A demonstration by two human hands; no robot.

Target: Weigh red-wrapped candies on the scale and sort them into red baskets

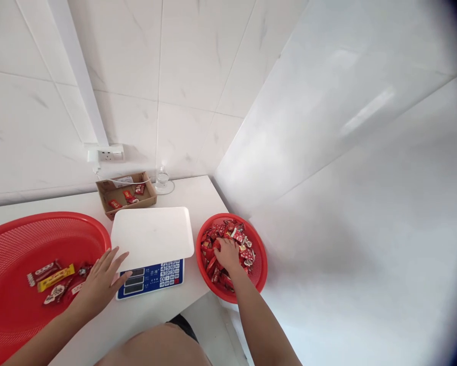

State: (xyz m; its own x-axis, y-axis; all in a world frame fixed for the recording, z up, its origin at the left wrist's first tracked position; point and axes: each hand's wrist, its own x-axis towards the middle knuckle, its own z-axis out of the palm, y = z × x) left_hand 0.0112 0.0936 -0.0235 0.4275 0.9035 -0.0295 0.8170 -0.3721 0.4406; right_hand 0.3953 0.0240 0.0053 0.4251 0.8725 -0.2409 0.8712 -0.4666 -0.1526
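My right hand (228,253) reaches into a round red basket (263,262) filled with wrapped candies (247,251). Its fingers curl down around a red-wrapped candy (216,244), and their tips are partly hidden. My left hand (102,277) is held with fingers spread, between a large red basket (94,223) and a digital scale (152,277). Nothing is in it. The scale has a bare white pan (152,236) and a blue keypad panel. In the large basket lie several wrapped bars and candies, among them a yellow-wrapped bar (56,277), partly behind my left hand.
A small cardboard box (148,199) holding several red candies stands behind the scale, beside a clear bottle (161,179). A white cable runs from the wall socket (106,154) across the box. Tiled walls bound the white table (200,195) behind and to the right.
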